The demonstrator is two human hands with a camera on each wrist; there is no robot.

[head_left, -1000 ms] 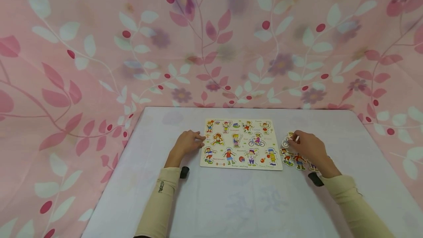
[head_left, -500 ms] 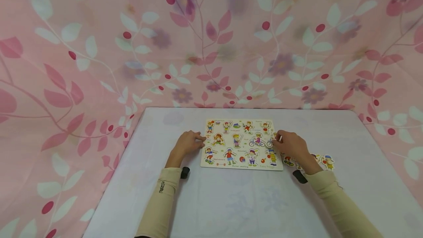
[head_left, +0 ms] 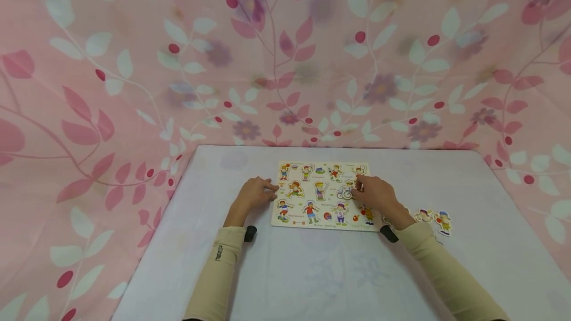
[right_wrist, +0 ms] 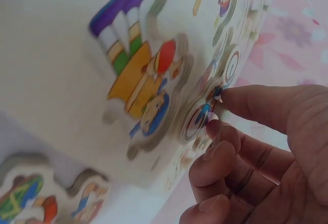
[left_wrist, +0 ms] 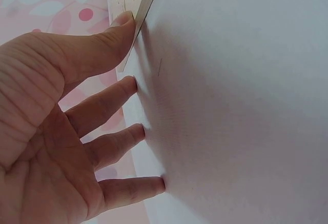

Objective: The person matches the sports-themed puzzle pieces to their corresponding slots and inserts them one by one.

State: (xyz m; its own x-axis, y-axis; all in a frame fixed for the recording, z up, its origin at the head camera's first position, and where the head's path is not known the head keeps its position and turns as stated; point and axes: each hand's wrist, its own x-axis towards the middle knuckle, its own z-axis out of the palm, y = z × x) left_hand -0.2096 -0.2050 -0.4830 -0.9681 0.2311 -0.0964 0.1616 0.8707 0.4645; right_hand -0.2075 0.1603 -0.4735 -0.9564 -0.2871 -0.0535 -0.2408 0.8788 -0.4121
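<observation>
Two hands are shown in the head view at work on a flat picture board, which is laid on a cloth-covered table before a flowered curtain. The left hand is placed at the left edge of the board. By the right hand a cyclist piece is held over the right part of the middle row, where its bicycle is partly seen. Further loose pieces are gathered to the right of the board, some of them hidden by the right wrist. The step in hand is judged to be the fitting of the cyclist piece to its outline; whether it is fully seated cannot be told from above.

In the left wrist view, a detail too small for the head view is given: the thumb is laid on the board's edge, while the other fingers are spread, straight and apart, near the cloth. Nothing is gripped; the board appears merely to be steadied.

In the right wrist view, the cyclist piece is seen to be pinched between thumb and forefinger, the remaining fingers being curled. The sunken outline around a blue-capped figure is also revealed, a depth lost in the head view. For the next move, a slight shift to match outline with recess, then a light downward press, would seem to be required.
</observation>
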